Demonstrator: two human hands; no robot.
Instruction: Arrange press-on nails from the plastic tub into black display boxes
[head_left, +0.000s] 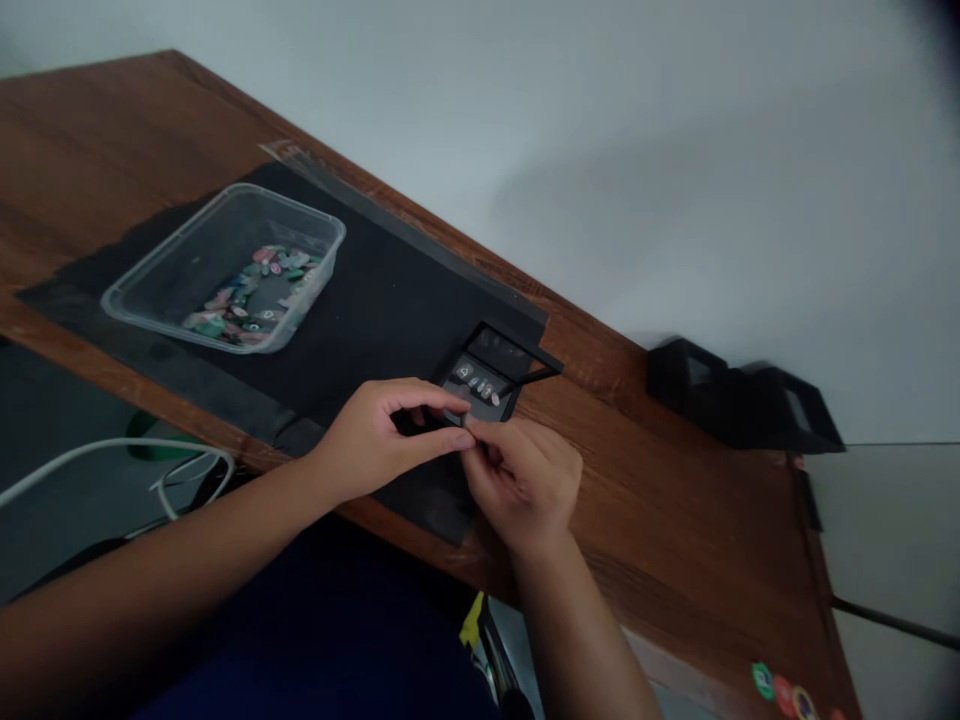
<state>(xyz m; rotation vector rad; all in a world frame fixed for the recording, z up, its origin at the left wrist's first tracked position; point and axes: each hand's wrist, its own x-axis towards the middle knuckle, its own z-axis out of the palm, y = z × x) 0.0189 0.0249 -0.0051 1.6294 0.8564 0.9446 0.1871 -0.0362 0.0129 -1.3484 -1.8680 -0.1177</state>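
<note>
Hands (379, 430) (534, 475) fingertip to fingertip

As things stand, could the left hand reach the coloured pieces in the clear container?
Probably yes: the coloured pieces lie in an open container, with only black mat between it and the left hand, though those fingers meet the right hand.

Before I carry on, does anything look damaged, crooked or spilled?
Slightly: the black mat has a ragged left edge, uneven rather than cleanly cut. I see no spill; the coloured pieces lie inside the clear tub.
</note>
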